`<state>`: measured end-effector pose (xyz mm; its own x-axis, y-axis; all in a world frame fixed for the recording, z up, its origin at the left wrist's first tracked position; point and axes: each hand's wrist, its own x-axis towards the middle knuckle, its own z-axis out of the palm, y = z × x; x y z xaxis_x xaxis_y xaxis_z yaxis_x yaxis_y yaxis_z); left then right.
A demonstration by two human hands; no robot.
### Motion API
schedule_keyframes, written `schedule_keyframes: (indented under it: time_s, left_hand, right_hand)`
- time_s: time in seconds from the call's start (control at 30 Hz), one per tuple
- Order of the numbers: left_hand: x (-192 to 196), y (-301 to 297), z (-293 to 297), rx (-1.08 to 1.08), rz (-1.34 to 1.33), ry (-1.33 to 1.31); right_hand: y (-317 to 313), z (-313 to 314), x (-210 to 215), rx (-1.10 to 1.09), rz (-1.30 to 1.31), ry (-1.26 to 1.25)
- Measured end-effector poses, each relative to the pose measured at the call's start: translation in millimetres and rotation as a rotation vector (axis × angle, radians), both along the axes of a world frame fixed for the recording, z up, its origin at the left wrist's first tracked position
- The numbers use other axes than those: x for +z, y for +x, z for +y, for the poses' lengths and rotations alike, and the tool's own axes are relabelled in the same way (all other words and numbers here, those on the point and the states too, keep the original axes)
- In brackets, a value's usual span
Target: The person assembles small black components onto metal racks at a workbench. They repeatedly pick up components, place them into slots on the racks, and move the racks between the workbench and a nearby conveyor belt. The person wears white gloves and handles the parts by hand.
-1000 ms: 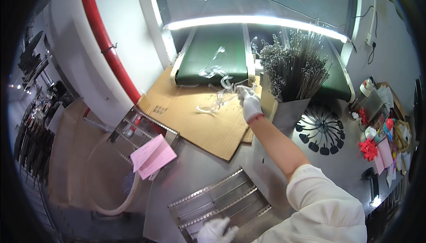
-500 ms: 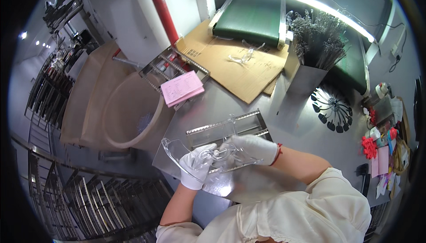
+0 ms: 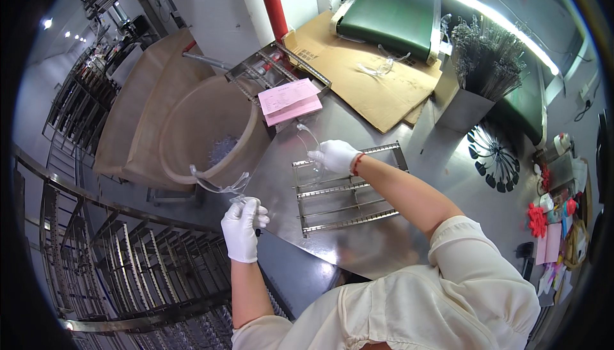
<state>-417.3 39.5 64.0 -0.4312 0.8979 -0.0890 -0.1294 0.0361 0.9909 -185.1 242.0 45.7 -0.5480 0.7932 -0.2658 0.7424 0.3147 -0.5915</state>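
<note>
My left hand (image 3: 242, 230), in a white glove, pinches a clear plastic eyeglass frame (image 3: 220, 188) by its lower end, raised beside the near side of a large tan tub (image 3: 192, 134). Off to the right, my gloved right hand (image 3: 337, 157) has its fingers closed on another clear eyeglass frame (image 3: 309, 134); one curved arm of it sticks up, and the part under the hand is hard to make out. Beneath that hand lies a slotted metal rack (image 3: 352, 221) on the steel table (image 3: 288, 206).
Pink papers (image 3: 291, 102) and a second slotted rack (image 3: 246, 68) sit by the tub, which holds clear pieces (image 3: 222, 150). Clear frames (image 3: 385, 67) lie on cardboard (image 3: 345, 91) before a green conveyor (image 3: 387, 20). Wire rods (image 3: 489, 62) stand at right; stacked racks (image 3: 141, 267) fill the lower left.
My hands have parted: the left moved left toward the tub with a clear frame, the right moved up over the rack's far side with another. The view has shifted, uncovering the rack.
</note>
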Motion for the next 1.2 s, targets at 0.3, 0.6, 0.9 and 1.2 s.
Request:
schedule_keyframes:
  time_s: [0.3, 0.6, 0.9, 1.2]
  left_hand:
    - [18, 4, 14, -0.367, -0.041, 0.100]
    - [14, 13, 51, -0.786, -0.190, -0.061]
    - [83, -86, 129, 0.058, -0.503, 0.523]
    - [40, 9, 150, -0.570, -0.106, 0.325]
  right_hand:
    - [-39, 9, 25, -0.037, -0.311, 0.036]
    - [23, -59, 55, 0.250, 0.453, 0.707]
    - [16, -13, -16, -0.109, 0.144, -0.085]
    - [2, 14, 16, 0.033, -0.115, -0.276]
